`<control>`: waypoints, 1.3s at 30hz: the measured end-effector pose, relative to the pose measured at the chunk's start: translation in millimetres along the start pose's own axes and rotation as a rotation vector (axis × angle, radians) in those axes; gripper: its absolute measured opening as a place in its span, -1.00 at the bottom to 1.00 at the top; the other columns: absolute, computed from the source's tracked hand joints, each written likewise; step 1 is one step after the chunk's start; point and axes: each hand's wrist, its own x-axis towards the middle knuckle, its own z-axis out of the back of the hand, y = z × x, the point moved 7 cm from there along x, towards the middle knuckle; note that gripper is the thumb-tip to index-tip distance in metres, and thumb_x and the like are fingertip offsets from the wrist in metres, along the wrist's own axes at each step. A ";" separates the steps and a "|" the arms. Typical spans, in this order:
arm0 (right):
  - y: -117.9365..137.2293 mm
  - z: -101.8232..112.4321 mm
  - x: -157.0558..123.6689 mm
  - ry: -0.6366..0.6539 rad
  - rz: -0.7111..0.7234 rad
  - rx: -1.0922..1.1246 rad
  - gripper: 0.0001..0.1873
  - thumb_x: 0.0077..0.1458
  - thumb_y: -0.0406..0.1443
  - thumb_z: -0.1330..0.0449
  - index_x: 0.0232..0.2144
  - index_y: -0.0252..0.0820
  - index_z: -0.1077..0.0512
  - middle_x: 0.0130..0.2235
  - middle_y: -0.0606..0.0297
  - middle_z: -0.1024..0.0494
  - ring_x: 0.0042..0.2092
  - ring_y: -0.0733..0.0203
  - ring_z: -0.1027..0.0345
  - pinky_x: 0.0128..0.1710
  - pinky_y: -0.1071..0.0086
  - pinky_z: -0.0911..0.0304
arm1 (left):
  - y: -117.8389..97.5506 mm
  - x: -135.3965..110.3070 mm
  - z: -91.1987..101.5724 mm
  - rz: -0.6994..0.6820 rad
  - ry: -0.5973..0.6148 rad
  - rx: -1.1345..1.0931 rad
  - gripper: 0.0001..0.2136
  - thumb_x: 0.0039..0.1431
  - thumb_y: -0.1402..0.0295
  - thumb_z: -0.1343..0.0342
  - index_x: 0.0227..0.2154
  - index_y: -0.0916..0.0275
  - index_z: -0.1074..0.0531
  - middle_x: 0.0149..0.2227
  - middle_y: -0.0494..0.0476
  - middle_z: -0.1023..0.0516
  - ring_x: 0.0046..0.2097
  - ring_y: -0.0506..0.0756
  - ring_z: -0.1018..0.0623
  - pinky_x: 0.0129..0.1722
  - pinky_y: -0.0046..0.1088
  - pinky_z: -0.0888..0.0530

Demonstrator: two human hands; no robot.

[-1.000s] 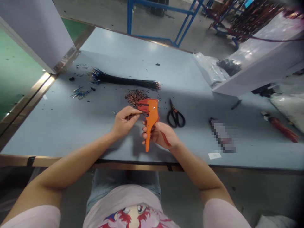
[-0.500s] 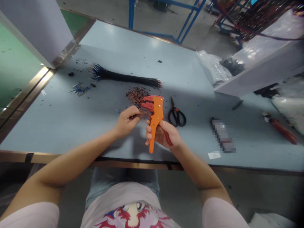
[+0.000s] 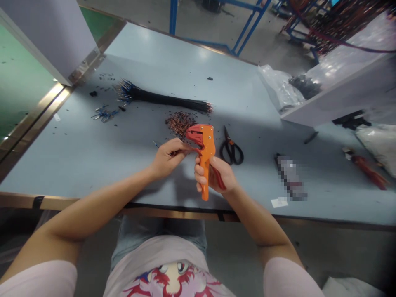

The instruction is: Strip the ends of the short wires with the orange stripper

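Note:
My right hand point(image 3: 216, 175) is wrapped round the handles of an orange wire stripper point(image 3: 204, 152), held upright above the table's near edge. My left hand point(image 3: 168, 156) pinches a thin wire point(image 3: 161, 147) and holds its end at the stripper's red jaws. A bundle of black wires point(image 3: 167, 100) lies across the table behind my hands. A small heap of copper-coloured bits point(image 3: 181, 121) sits just behind the stripper.
Black-handled scissors point(image 3: 231, 150) lie right of the stripper. A blurred-out flat object point(image 3: 290, 176) and a paper scrap point(image 3: 279, 202) lie further right, a red tool point(image 3: 368, 171) at the far right. A white shelf point(image 3: 334, 90) with plastic bags stands back right. Blue wire ends point(image 3: 105, 113) lie at the left.
My right hand has shifted the stripper slightly to the right and squeezed its handles closer. My left hand stays at the jaws with the wire.

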 end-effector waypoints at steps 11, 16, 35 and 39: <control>2.3 -6.8 -0.9 0.024 0.013 -0.052 -0.69 0.16 -0.09 -0.14 -0.24 -0.23 -0.30 -0.46 0.40 -0.36 -0.54 0.37 -0.25 -0.55 0.34 -0.42 | -6.5 1.3 -0.2 -0.024 -0.008 -0.041 -0.88 0.16 0.46 -0.10 -0.35 0.19 -0.54 -0.40 0.06 -0.49 -0.35 -0.01 -0.46 -0.33 -0.46 -0.37; 2.2 -7.9 -1.1 0.030 0.017 -0.078 -0.66 0.15 -0.06 -0.15 -0.26 -0.24 -0.31 -0.49 0.41 -0.36 -0.58 0.38 -0.24 -0.59 0.38 -0.38 | -3.1 1.4 -0.5 0.009 -0.021 -0.055 -0.90 0.15 0.40 -0.11 -0.36 0.17 -0.54 -0.41 0.07 -0.50 -0.37 0.00 -0.46 -0.35 -0.44 -0.37; 0.5 21.2 14.6 -0.254 -0.068 -0.030 -0.64 0.21 0.00 -0.04 -0.34 -0.19 -0.27 -0.59 0.47 -0.29 -0.67 0.41 -0.09 -0.70 0.48 -0.22 | 26.3 2.5 4.2 0.045 0.098 0.428 -0.83 0.18 0.35 -0.07 -0.28 0.20 -0.56 -0.38 0.11 -0.57 -0.32 0.06 -0.51 -0.28 -0.42 -0.38; -3.9 30.9 21.5 -0.299 -0.088 0.012 -0.61 0.25 0.00 0.02 -0.38 -0.19 -0.26 -0.65 0.53 -0.18 -0.72 0.46 0.06 -0.76 0.58 -0.05 | 34.8 2.4 6.5 0.035 0.152 0.583 -0.81 0.18 0.35 -0.05 -0.26 0.17 -0.57 -0.34 0.14 -0.59 -0.30 0.09 -0.53 -0.29 -0.39 -0.39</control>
